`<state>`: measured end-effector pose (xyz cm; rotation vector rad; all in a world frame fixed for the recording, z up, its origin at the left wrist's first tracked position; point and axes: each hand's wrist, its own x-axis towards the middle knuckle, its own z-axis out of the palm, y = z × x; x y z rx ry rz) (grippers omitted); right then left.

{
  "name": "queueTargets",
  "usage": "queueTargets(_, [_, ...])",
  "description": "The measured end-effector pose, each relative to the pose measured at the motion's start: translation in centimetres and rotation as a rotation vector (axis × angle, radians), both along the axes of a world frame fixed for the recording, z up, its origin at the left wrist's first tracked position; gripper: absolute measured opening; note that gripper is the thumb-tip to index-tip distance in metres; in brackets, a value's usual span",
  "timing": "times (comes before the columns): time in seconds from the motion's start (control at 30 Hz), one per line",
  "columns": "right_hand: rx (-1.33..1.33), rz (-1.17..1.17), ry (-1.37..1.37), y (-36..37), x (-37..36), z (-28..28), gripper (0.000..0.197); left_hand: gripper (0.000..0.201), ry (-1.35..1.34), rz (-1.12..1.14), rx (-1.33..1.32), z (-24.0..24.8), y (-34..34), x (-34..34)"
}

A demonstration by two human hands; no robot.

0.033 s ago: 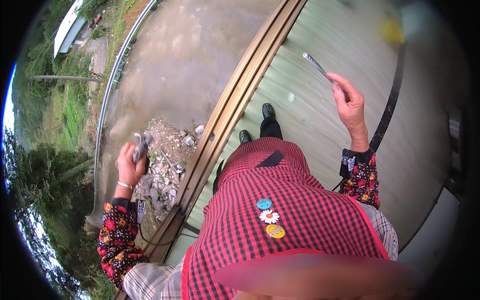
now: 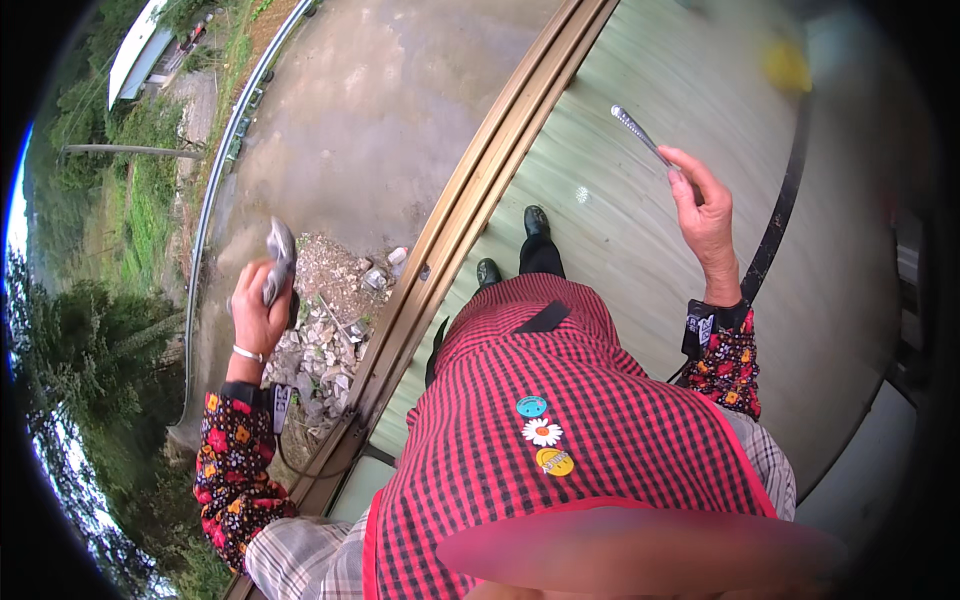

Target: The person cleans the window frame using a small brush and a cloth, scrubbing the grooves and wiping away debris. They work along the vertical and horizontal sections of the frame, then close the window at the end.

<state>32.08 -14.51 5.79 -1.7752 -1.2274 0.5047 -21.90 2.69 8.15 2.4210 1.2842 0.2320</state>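
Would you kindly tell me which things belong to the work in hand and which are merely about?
In hand:
grey item, kind unclear, in the left hand
silver tool in the right hand

Merely about:
rubble
black strip
yellow thing, blurred

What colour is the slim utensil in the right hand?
The slim utensil is silver, shown best in the head view.

Apron (image 2: 560, 365): red and black checks are decorated with three badges (image 2: 541, 432).
Oversleeves (image 2: 232, 440): flowers are printed on black.
Bracelet (image 2: 249, 354): a pale band is worn.
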Motion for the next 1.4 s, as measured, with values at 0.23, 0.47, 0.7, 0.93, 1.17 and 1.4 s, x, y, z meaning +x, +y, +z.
queueTargets(0.23, [-0.082,0.104,-0.093,2.0,-0.6,2.9,0.03,0.046,-0.366,-0.322,0.14,-4.9,-0.3,21.0])
queueTargets(0.47, [-0.032,0.48,-0.492,4.6,-2.9,3.9,0.024,0.045,-0.187,-0.52,0.167,-7.0,-4.7,23.8])
queueTargets(0.7, [-0.141,0.827,-0.853,4.3,-5.2,3.5,0.011,0.037,-0.121,-0.534,0.313,-7.3,-9.7,24.4])
queueTargets(0.93, [-0.362,0.788,-0.993,5.5,-5.5,4.6,0.005,0.04,-0.169,-0.454,0.184,-6.8,-8.7,25.0])
queueTargets(1.17, [-0.445,0.781,-0.997,7.1,-5.6,4.3,0.006,0.041,-0.12,-0.393,0.123,-7.2,-8.9,27.4])
queueTargets(1.4, [-0.479,0.828,-0.928,6.0,-5.8,2.9,0.011,0.037,-0.091,-0.454,0.084,-7.7,-9.6,26.0])
